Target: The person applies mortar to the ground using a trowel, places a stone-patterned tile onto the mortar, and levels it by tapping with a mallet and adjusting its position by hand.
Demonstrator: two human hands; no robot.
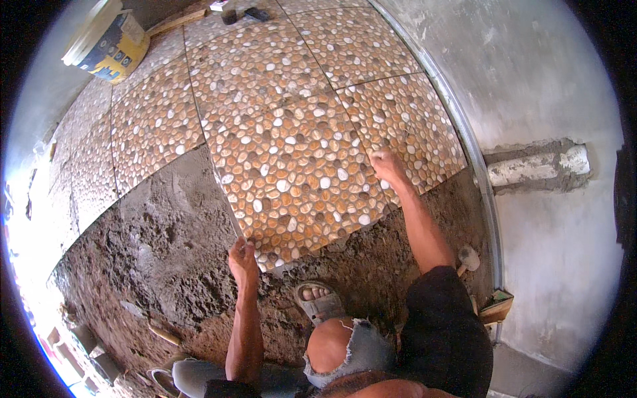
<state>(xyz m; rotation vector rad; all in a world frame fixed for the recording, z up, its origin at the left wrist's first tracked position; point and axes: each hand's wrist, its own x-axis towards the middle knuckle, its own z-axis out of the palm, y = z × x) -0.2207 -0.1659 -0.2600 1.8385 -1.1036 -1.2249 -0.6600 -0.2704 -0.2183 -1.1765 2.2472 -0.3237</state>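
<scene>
Front pebble-pattern floor tile (pixel 298 172) lies mid-view, a brown/white/orange slab btwn the two hands, near edge facing the person. L hand (pixel 243 260) is at its near L corner, right by the side edge; R hand (pixel 390 167) is farther up, over the seam w/ the R-side tile (pixel 405 123).

L fingers: bent in, thumb close to them, tips at the tile edge; can't tell if they're clamped on it or just touching. R fingers: curled & bunched together, approx fist-like, knuckles up, low over the seam; can't tell if they hold anything or press on the surface.

Bare grey mortar bed (pixel 159 219) spreads L of the tile, w/ rough brown soil (pixel 199 348) nearer the person. Sandalled foot (pixel 318 300) is just off the near edge, below a bare knee in torn jeans (pixel 361 348). Rubber-type mallet (pixel 468 257), pale head, sits on the R side by the wall (pixel 551 259). Wood-handled tool (pixel 164 333) lies on the soil, lower L. Up top L: white/yellow/blue bucket (pixel 109 50) on the laid tiles (pixel 152 99), wood strip (pixel 178 23) next to it. White pipe (pixel 541 166) is set in the R wall, mortar around it.
</scene>
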